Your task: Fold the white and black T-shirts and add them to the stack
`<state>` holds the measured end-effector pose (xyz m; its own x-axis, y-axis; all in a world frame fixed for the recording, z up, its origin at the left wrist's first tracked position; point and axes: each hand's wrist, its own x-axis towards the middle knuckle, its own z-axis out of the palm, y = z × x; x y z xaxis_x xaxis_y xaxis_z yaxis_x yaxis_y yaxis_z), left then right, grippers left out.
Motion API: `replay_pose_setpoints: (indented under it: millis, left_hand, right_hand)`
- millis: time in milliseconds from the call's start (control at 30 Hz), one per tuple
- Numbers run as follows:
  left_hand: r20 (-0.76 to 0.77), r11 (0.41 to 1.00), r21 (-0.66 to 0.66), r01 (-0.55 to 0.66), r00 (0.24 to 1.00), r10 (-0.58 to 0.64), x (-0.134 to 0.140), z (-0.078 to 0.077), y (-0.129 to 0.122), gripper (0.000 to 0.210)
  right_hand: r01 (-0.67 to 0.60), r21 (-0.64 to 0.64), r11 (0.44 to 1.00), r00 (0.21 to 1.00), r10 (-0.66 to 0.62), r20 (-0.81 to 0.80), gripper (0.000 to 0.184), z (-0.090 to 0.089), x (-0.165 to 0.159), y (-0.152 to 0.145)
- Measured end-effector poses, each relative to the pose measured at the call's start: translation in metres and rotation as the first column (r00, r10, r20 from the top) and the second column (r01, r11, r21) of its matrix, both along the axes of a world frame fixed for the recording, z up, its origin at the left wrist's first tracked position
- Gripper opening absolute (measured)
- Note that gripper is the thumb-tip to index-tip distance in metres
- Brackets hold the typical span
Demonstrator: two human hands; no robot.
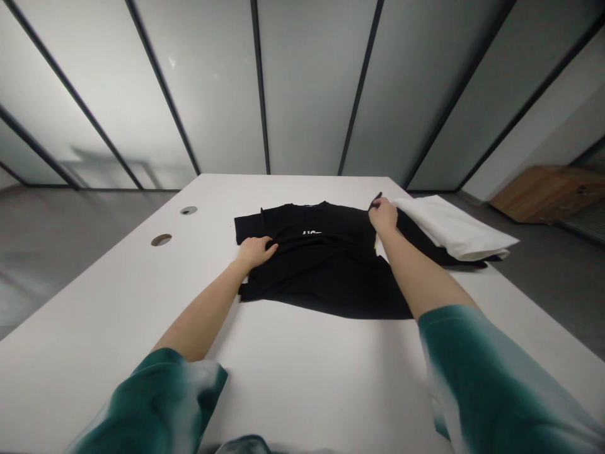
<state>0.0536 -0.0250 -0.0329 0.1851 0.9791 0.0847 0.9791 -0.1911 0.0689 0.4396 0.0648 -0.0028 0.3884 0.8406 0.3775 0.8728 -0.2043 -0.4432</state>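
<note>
Sleeves: two, teal and white; the left sleeve [170,394] and the right sleeve [491,372] each end above a bare forearm.
Table [326,378]: one, white, its far edge straight, running from under the sleeves to near the bars.
Shirt [321,277]: one, black, lying creased across the middle of the table, hem on the near side, neckline on the far side; one short sleeve spread out at its left end.
Left hand [256,252]: one, lying palm down on the left part of the shirt, fingers stretched out, thumb apart from them.
Holes: two, round, cut in the table well to the left of the shirt; the nearer hole [161,239] and the farther hole [189,210].
Pile: one, just right of the shirt; one white cloth [451,227] on top, black cloth [418,233] beneath; number of black layers cannot be told.
Print [312,233]: one, white, on the shirt's chest, partly hidden by a fold.
Right hand [384,215]: one, fingers pinched narrow on the shirt's right end, a black tip standing up past them.
Floor [94,221]: grey, beyond the table.
Wooden piece [553,194]: one, brown, beyond the table at far right.
Partition [302,82]: one, frosted panels between seven long dark bars [261,82].
</note>
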Motion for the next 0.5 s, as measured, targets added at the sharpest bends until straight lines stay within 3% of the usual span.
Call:
replay_pose_setpoints:
  millis: [100, 267, 367, 500]
  left_hand:
    - [-0.003, 1.000, 0.003, 0.005, 1.000, -0.005, -0.001, -0.001, 0.001, 0.053]
    - [0.001, 1.000, 0.004, 0.018, 1.000, -0.018, -0.001, -0.001, 0.002, 0.053]
    - [0.006, 1.000, 0.003, 0.018, 1.000, -0.018, 0.000, 0.001, 0.001, 0.053]
    - [0.013, 1.000, 0.002, 0.018, 1.000, -0.018, 0.000, 0.001, 0.000, 0.052]
  right_hand:
    - [-0.172, -0.075, 0.982, 0.967, 0.183, 0.180, 0.044, 0.003, -0.030, -0.003]
    - [-0.375, -0.327, 0.868, 0.792, 0.483, 0.373, 0.043, -0.009, -0.075, -0.017]
    - [-0.416, -0.386, 0.823, 0.720, 0.558, 0.413, 0.042, -0.020, -0.086, -0.026]
    - [-0.481, -0.351, 0.803, 0.686, 0.594, 0.421, 0.045, -0.028, -0.085, -0.033]
